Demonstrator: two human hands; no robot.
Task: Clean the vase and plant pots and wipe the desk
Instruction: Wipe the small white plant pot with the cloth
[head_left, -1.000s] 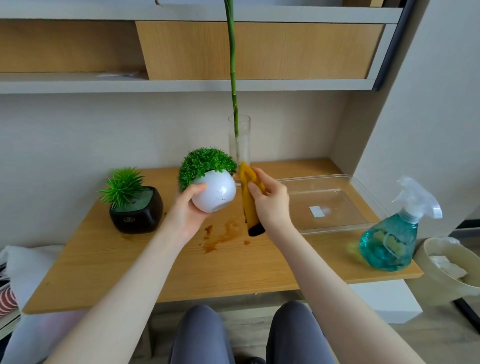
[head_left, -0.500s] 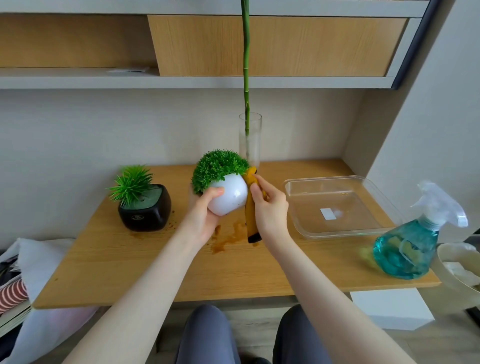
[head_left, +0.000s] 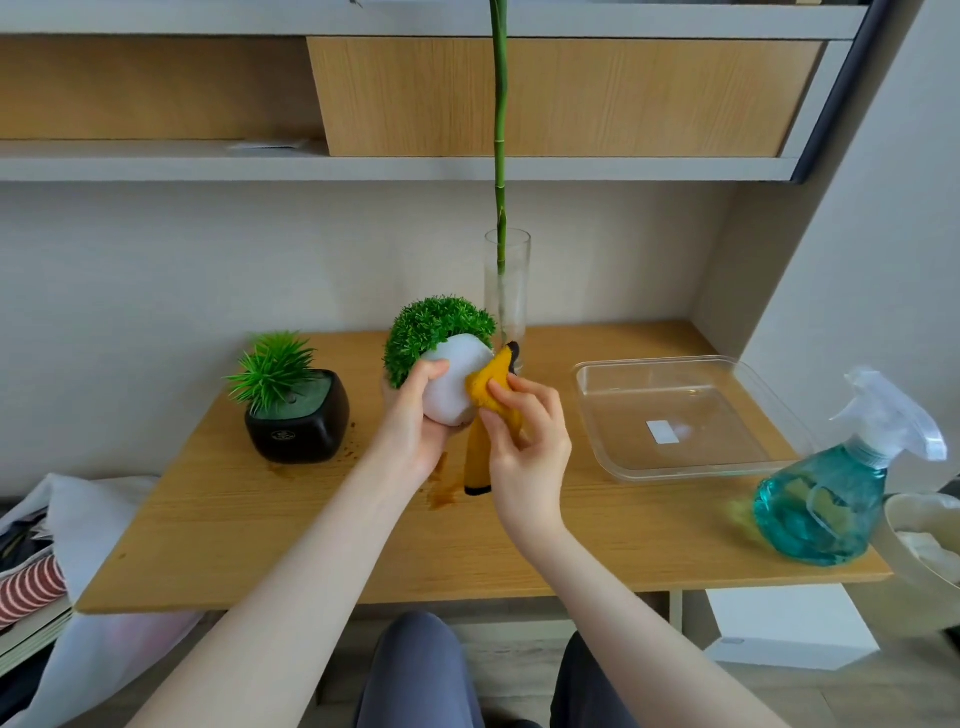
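The left hand (head_left: 415, 426) grips the round white pot (head_left: 457, 384) from its left and under side, the thumb lying across the front, and holds it lifted above the wooden desk (head_left: 249, 519). The pot is tilted to the left, so its green tuft (head_left: 436, 327) leans that way. The right hand (head_left: 530, 441) pinches a yellow cloth (head_left: 493, 395) between thumb and fingers and presses it on the right side of the white pot; a loose end with a dark edge hangs down below the hand.

Just behind the white pot stands the glass vase (head_left: 508, 291), upright, with one long green stalk (head_left: 500, 156) in it. To the left of the white pot a black square pot (head_left: 298, 421) with a spiky plant sits on the desk. Under the white pot there are brown stains (head_left: 444, 496) on the wood, partly hidden by the hands, so their full shape is not clear. To the right of the white pot lies a clear plastic tray (head_left: 675, 421), and further right, near the desk edge, a spray bottle (head_left: 831, 499) with blue-green liquid.
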